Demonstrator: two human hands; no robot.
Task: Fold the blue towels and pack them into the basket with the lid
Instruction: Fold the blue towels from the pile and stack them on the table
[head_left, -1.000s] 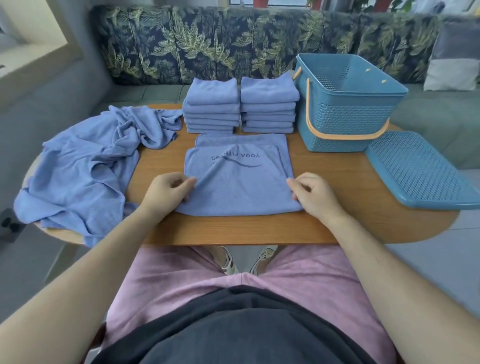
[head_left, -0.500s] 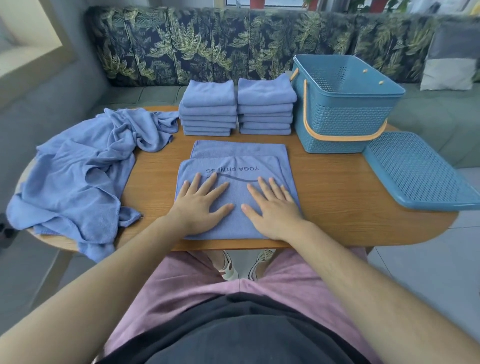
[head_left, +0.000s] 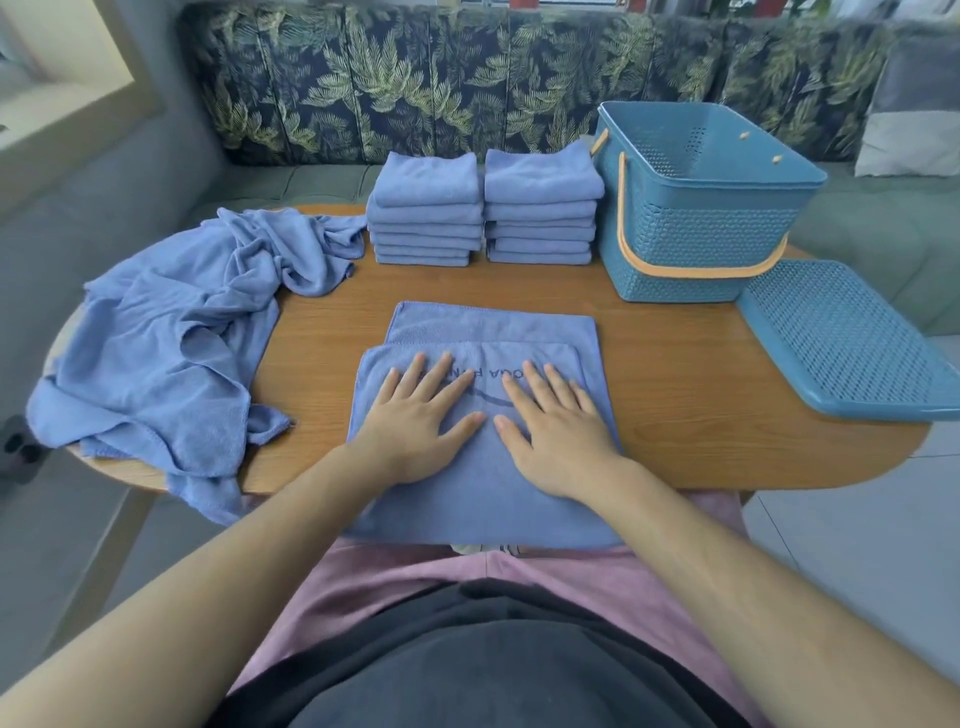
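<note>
A half-folded blue towel (head_left: 488, 327) with dark lettering lies flat at the table's near middle, its front edge hanging over the table edge. My left hand (head_left: 421, 415) and my right hand (head_left: 556, 421) press flat on it side by side, fingers spread and straight. Two neat stacks of folded blue towels (head_left: 426, 208) (head_left: 540, 202) stand at the back. A heap of unfolded blue towels (head_left: 166, 353) covers the table's left end. The teal basket (head_left: 701, 244) with an orange handle stands open at the back right, its perforated lid (head_left: 841, 338) flat beside it.
The oval wooden table (head_left: 701, 415) has bare surface to the right of the towel. A leaf-patterned sofa (head_left: 415, 88) runs behind the table, with a grey cushion (head_left: 914, 130) at the far right. The lid overhangs the table's right edge.
A second ago both hands pinched the towel's side edges. They then laid flat on it and have slid forward over the lettering. The towel has shifted toward me, over the table edge.
</note>
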